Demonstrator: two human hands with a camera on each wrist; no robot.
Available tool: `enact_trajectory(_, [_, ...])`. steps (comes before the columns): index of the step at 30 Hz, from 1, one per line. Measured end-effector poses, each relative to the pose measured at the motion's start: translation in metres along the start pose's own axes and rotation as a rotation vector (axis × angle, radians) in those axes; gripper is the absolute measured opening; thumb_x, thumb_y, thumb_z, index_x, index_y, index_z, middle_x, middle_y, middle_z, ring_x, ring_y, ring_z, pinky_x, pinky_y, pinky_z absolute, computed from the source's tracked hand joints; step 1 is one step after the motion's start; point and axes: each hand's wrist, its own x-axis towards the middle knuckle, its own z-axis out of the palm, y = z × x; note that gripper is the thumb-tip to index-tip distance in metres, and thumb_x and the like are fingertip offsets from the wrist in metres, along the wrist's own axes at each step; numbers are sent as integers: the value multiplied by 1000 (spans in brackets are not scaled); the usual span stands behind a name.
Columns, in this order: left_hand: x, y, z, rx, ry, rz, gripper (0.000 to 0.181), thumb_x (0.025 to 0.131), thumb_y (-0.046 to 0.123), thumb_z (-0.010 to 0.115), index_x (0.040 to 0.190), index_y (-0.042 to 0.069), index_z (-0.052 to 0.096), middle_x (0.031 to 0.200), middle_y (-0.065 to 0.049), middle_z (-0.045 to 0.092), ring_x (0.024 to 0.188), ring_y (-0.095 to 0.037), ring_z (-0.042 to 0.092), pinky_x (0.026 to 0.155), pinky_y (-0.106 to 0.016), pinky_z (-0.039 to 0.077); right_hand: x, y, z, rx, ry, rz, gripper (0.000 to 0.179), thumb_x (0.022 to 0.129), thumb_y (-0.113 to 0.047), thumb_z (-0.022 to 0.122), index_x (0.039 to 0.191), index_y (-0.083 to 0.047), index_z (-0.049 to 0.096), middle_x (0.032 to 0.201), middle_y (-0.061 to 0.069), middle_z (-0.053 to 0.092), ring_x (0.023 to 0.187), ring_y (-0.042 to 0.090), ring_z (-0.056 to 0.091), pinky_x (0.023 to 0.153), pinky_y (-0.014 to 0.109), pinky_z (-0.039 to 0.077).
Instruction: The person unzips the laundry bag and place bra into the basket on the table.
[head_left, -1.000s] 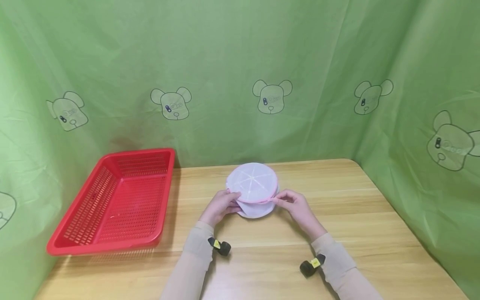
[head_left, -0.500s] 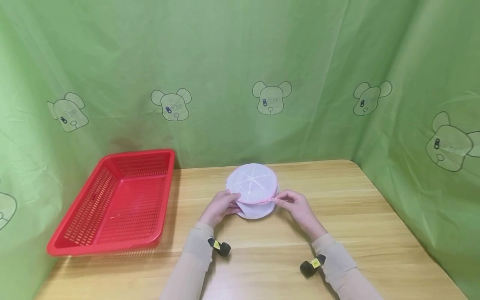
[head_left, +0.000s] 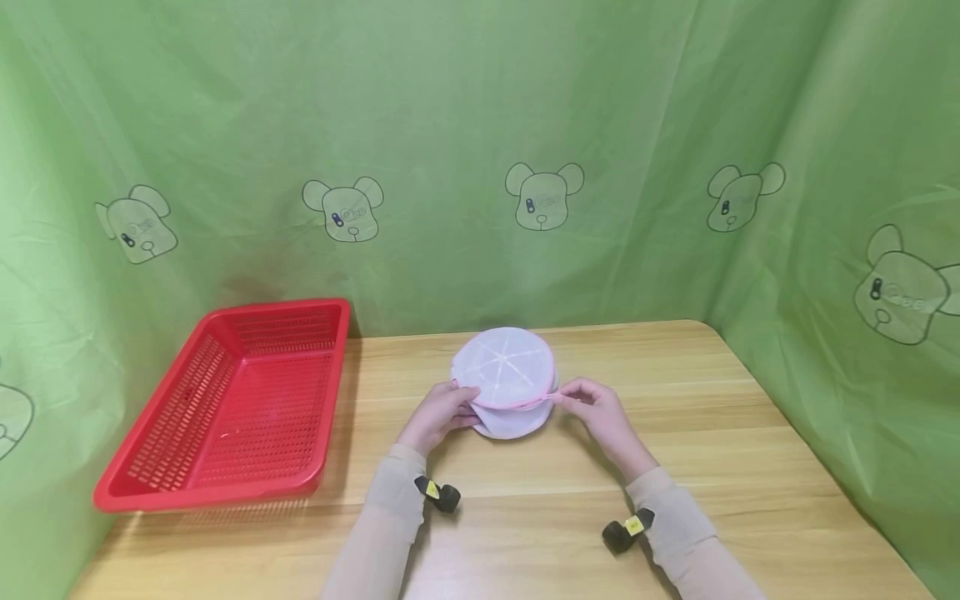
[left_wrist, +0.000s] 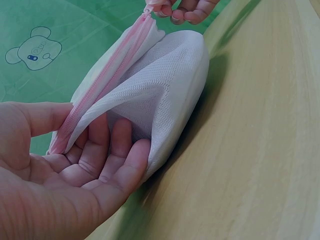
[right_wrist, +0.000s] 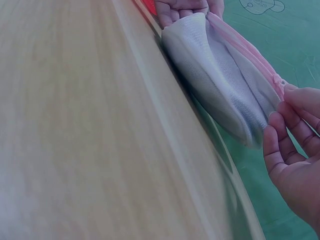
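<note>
A round white mesh laundry bag point(head_left: 504, 367) with a pink zipper point(left_wrist: 102, 90) round its top rests near the back of the table. On its near left side my left hand point(head_left: 441, 412) grips the zipper edge, thumb on top and fingers curled beneath in the mesh. My right hand point(head_left: 600, 417) pinches the pink zipper pull point(right_wrist: 281, 86) between thumb and forefinger at the bag's right side. In the left wrist view, the two zipper bands stand close together below the slider point(left_wrist: 146, 12). The mesh side wall sags inward between the hands.
A red plastic basket point(head_left: 322, 442) with perforated sides stands on the left of the wooden table point(head_left: 735, 467). Green curtains point(head_left: 450, 100) with bear-face prints hang behind and at both sides.
The right hand has moved slightly to the right along the bag's rim, with the zipper pull between its fingers. The left hand keeps its hold in the same place.
</note>
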Motion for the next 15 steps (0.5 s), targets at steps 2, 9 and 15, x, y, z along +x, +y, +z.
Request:
enact_trajectory(2, [0, 0, 0, 0, -2, 1, 28, 94, 10, 56, 116, -8, 56, 82, -4, 67, 74, -12, 65, 83, -36, 60, -1, -1, 0, 1, 2, 2, 29, 87, -19, 71, 103, 4, 64, 93, -8, 67, 91, 8, 61, 88, 35, 55])
enact_trajectory(9, [-1, 1, -1, 1, -14, -3, 28, 94, 11, 56, 116, -7, 55, 82, -3, 67, 75, -12, 65, 86, -38, 59, 0, 0, -1, -5, 4, -2, 30, 87, -22, 71, 103, 3, 65, 93, -9, 67, 92, 8, 61, 88, 36, 55])
enact_trajectory(15, [-2, 2, -1, 7, -18, 0, 29, 95, 11, 56, 116, -8, 55, 84, -3, 67, 75, -12, 65, 86, -38, 59, 1, 1, -6, 1, 48, 5, 30, 87, -22, 72, 104, 3, 64, 93, -9, 67, 91, 7, 61, 87, 34, 55])
